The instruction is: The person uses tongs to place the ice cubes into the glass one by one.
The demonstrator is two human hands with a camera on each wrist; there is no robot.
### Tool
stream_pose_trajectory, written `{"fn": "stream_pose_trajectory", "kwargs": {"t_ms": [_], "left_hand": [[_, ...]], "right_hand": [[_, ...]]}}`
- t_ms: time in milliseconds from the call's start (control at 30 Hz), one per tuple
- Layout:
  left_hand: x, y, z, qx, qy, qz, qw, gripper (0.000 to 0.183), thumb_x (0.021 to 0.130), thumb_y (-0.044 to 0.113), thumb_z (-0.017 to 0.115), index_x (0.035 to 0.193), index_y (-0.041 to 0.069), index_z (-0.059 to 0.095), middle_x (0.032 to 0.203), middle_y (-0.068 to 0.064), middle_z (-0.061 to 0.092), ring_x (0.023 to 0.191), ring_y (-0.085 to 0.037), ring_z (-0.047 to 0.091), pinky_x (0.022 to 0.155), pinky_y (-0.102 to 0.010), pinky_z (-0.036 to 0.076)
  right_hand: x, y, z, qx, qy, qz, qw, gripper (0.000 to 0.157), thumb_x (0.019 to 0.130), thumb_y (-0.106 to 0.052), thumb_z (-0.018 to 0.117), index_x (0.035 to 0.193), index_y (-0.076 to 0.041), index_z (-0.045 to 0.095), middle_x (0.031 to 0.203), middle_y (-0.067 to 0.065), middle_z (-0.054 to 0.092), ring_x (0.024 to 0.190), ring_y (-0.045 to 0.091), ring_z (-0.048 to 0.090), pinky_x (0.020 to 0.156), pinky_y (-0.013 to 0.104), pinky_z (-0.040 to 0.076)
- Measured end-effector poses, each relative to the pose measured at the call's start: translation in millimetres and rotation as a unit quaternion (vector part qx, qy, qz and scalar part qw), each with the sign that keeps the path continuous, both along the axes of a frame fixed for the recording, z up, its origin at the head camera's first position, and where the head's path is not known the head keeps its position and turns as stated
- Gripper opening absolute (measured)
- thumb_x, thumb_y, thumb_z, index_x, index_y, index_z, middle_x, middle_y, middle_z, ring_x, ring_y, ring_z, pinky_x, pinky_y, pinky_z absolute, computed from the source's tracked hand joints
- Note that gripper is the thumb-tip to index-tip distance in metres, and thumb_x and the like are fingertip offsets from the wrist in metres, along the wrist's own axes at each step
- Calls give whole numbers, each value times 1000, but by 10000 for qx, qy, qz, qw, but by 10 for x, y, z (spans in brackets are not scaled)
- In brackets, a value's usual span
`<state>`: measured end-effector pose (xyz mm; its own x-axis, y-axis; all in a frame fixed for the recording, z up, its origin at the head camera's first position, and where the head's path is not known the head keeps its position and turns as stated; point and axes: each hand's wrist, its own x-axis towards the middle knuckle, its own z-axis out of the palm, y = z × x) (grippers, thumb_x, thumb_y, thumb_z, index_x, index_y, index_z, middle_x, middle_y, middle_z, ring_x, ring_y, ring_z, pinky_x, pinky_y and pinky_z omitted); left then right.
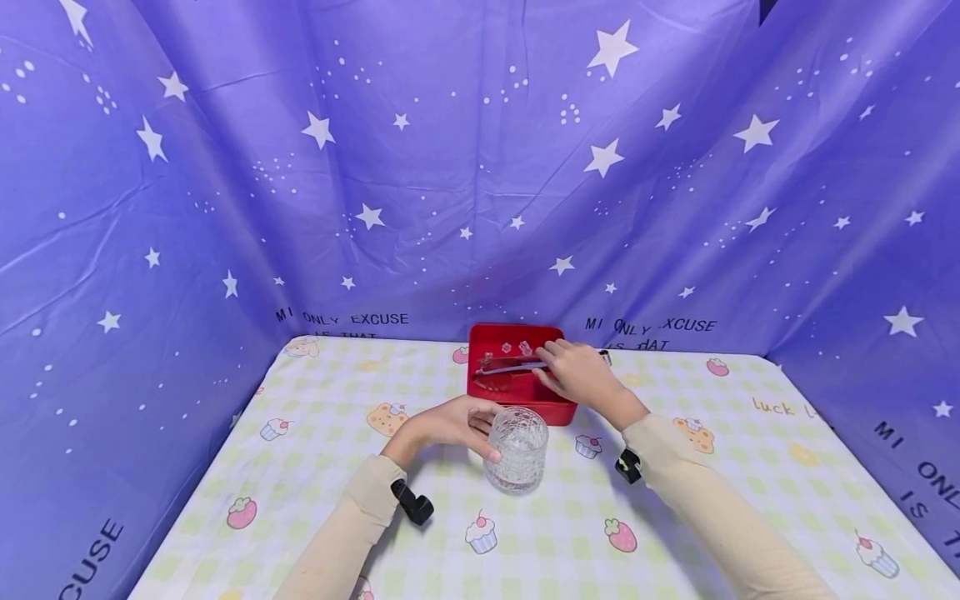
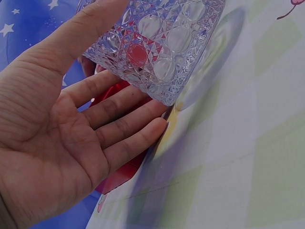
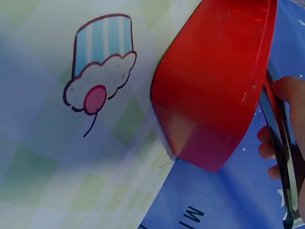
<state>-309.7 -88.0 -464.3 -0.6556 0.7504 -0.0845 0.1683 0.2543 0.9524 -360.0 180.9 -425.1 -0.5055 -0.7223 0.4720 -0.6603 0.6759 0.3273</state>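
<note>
A clear cut-glass tumbler [image 1: 517, 454] stands upright on the checked tablecloth. My left hand [image 1: 453, 425] holds it from the left, thumb on the near side and fingers on the far side; the left wrist view shows its diamond-patterned wall [image 2: 167, 43]. Behind the glass is a red box [image 1: 525, 414], open at the top. My right hand [image 1: 581, 377] grips metal tongs [image 3: 281, 138] over the box's right rim. The tongs' tips reach inside, toward the left, among small clear pieces [image 1: 525, 347]. Whether the tips pinch a piece, I cannot tell.
The tablecloth [image 1: 315, 500], printed with cupcakes, strawberries and bears, covers the table. A blue curtain [image 1: 450, 167] with white stars hangs behind and at both sides. The box stands near the table's back edge.
</note>
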Motion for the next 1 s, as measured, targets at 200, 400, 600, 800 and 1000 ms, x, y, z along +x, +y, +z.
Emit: {"fn": "stream_pose_trajectory", "kwargs": {"t_ms": [200, 400, 600, 800, 1000], "left_hand": [[4, -2, 11, 14, -15, 23, 10000, 63, 81, 5, 83, 140, 3, 59, 125, -13, 69, 112, -17, 65, 101, -29, 55], [4, -3, 14, -34, 0, 44, 10000, 64, 81, 5, 83, 140, 3, 59, 125, -12, 69, 112, -17, 65, 101, -28, 55], [3, 3, 1, -80, 23, 63, 9999, 64, 82, 6, 84, 140, 4, 59, 124, -10, 69, 110, -15, 64, 100, -27, 55], [5, 5, -8, -43, -22, 72, 10000, 63, 81, 4, 84, 139, 4, 60, 123, -10, 69, 109, -14, 64, 99, -27, 55], [7, 9, 4, -10, -52, 83, 10000, 62, 81, 4, 84, 139, 4, 60, 122, -10, 69, 108, -15, 64, 99, -28, 55]], "right_hand": [[0, -10, -23, -107, -14, 137, 9998, 25, 91, -27, 75, 100, -4, 74, 83, 8, 70, 72, 24, 65, 59, 35, 59], [31, -23, -64, -207, 130, 245, 9994, 20, 89, -23, 77, 95, -4, 73, 77, 6, 65, 66, 22, 60, 53, 32, 55], [71, -1, -90, -341, 480, 235, 9980, 19, 87, -24, 78, 90, -6, 72, 73, 5, 62, 64, 22, 60, 50, 31, 52], [119, 58, -76, -695, 542, 185, 9959, 21, 86, -23, 78, 93, -4, 74, 74, 6, 66, 64, 22, 62, 49, 31, 51], [197, 154, 26, -1246, 572, 224, 9903, 23, 85, -24, 78, 94, -3, 77, 78, 8, 69, 63, 21, 62, 42, 29, 46]]}}
